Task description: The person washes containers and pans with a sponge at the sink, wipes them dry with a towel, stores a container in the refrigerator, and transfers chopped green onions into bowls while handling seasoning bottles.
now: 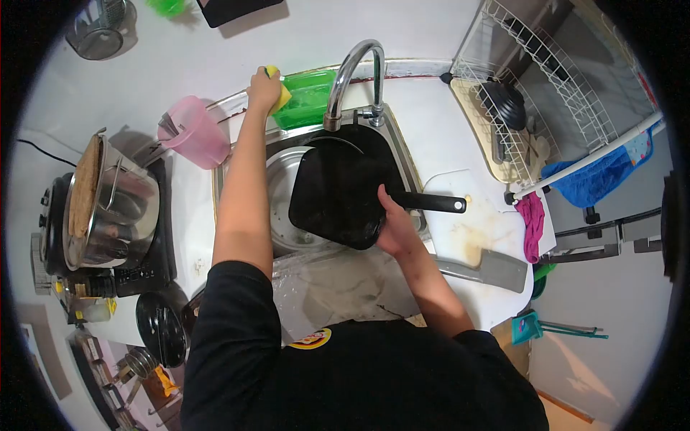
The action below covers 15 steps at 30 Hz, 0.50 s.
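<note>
My left hand (265, 89) reaches far forward, its fingers closed on a yellow sponge (284, 100) at the left end of a green translucent container (309, 100) behind the sink. My right hand (395, 226) grips a black square frying pan (334, 194) by its side near the handle, thumb on top. The pan is held over the steel sink (410, 154), and its handle (435, 202) points right. Under it, a round metal pot or basin (282, 176) and other dark cookware show in part. A curved chrome faucet (356, 57) arches over the sink's back edge.
Left of the sink stand a pink pitcher (194, 133) with utensils and a large steel pot (122, 205). At right are a white wire dish rack (575, 93), a grey cleaver-shaped object (496, 271) on the counter's front edge, and a magenta cloth (530, 226).
</note>
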Motion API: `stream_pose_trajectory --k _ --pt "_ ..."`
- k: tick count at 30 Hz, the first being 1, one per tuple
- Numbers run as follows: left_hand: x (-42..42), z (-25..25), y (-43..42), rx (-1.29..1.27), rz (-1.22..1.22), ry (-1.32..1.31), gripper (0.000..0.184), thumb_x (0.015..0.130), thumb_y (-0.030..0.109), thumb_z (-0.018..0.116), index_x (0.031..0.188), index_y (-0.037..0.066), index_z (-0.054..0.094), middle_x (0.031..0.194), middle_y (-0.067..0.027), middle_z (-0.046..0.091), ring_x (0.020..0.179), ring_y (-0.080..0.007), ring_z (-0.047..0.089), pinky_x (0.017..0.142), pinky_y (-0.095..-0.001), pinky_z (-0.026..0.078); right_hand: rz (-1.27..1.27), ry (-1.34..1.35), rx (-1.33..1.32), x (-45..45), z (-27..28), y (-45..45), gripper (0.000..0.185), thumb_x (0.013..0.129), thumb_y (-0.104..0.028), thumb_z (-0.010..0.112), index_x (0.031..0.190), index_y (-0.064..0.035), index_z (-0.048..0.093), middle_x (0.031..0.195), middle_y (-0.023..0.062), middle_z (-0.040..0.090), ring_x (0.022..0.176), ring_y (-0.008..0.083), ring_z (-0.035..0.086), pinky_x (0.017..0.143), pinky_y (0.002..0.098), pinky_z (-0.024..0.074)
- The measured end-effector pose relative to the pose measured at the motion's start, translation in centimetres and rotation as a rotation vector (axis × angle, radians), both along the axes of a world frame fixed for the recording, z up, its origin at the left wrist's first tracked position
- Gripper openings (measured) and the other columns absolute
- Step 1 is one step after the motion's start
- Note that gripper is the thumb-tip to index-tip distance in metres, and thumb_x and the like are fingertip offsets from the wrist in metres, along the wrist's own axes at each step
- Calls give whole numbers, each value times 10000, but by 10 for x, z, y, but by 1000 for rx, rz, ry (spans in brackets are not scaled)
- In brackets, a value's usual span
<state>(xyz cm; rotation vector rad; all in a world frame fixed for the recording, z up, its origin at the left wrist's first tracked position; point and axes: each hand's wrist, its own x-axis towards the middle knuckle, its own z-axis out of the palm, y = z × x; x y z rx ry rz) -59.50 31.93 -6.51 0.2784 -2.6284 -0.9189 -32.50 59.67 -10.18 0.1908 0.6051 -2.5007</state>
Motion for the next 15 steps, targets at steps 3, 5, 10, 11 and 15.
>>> stream_pose_trajectory --k 3,5,10,11,15 --pt "12 4 8 -39 21 -40 492 859 357 486 1217 23 440 1167 -253 492 1077 -432 472 930 -479 351 37 -5 -29 1 -7 1 517 937 -366 419 1334 -48 326 1322 116 426 1198 262 426 1023 417 344" --pt "17 15 14 -73 46 -97 520 853 369 492 1224 9 427 1203 -261 447 1086 -445 450 934 -476 348 20 -27 15 2 -3 4 509 938 -366 415 1319 -35 348 1318 115 435 1191 256 439 1018 412 351" --pt "48 46 24 -44 38 303 431 791 293 618 1098 34 462 1135 -219 387 1050 -419 439 908 -449 377 -37 -33 17 10 7 13 498 939 -367 415 1298 -24 383 1306 112 455 1172 245 469 1004 400 371" --pt "55 58 33 -18 21 433 409 776 271 644 1066 43 469 1112 -207 380 1041 -409 440 902 -442 383 -49 -11 19 9 5 13 499 936 -366 422 1301 -30 377 1305 112 450 1176 252 458 1004 406 369" --pt "48 49 70 -162 -398 603 402 703 221 712 996 69 483 1055 -184 417 1016 -386 450 871 -415 402 -41 10 17 10 -3 12 504 931 -364 438 1311 -42 361 1300 112 443 1178 262 442 1004 418 365"
